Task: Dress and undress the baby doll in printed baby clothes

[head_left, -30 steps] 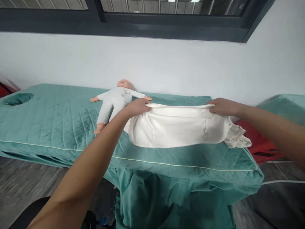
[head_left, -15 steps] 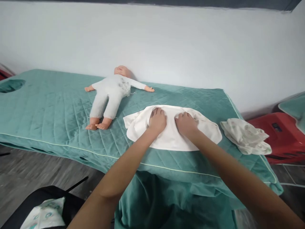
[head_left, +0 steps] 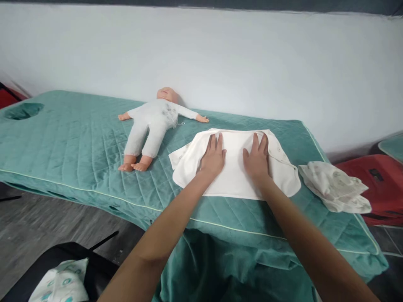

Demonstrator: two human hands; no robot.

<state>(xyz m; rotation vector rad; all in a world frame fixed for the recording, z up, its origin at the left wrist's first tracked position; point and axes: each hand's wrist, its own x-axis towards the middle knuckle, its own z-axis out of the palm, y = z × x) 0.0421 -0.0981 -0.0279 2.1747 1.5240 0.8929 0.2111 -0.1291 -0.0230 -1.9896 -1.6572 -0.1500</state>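
A white baby garment (head_left: 234, 167) with a faint print on its sleeves lies spread on the green quilted bed (head_left: 78, 138). My left hand (head_left: 214, 158) rests flat on its left half, fingers outstretched towards the top edge. On the right half lies my right hand (head_left: 256, 159), palm down with fingers apart. Neither hand grips the cloth. To the left, a baby doll (head_left: 154, 119) in a white cloth body lies on its back, arms spread, apart from my hands. A crumpled printed cloth (head_left: 335, 184) sits at the bed's right end.
A white wall (head_left: 201, 58) runs behind the bed. At the left end the bed has a face hole (head_left: 25, 111). A red chair (head_left: 378, 180) stands beyond the right end. Lower left, a printed diaper (head_left: 61, 283) lies on a black seat (head_left: 40, 266).
My fingers have gone from curled on the cloth to stretched out flat. The garment's upper edge is smoother and reaches farther back. The view has shifted slightly.
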